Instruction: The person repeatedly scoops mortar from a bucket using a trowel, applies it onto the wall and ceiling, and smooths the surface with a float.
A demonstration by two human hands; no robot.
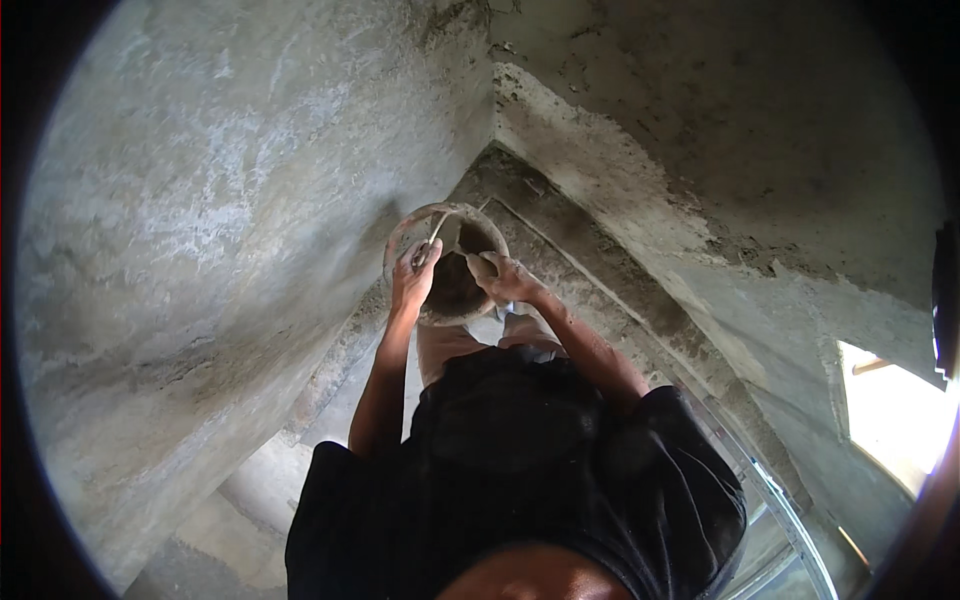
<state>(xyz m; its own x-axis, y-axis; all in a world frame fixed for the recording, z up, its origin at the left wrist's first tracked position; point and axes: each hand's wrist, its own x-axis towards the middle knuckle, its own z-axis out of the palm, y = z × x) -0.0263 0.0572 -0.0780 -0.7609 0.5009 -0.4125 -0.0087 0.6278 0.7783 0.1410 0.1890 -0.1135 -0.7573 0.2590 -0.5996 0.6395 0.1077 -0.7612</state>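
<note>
From here I'm seeing a round grey-brown bucket before the person, a broad grey plaster wall rising on their left, a patchy grey-brown wall on their right.

The right hand hides part of the bucket, its bottom indistinct.
</note>
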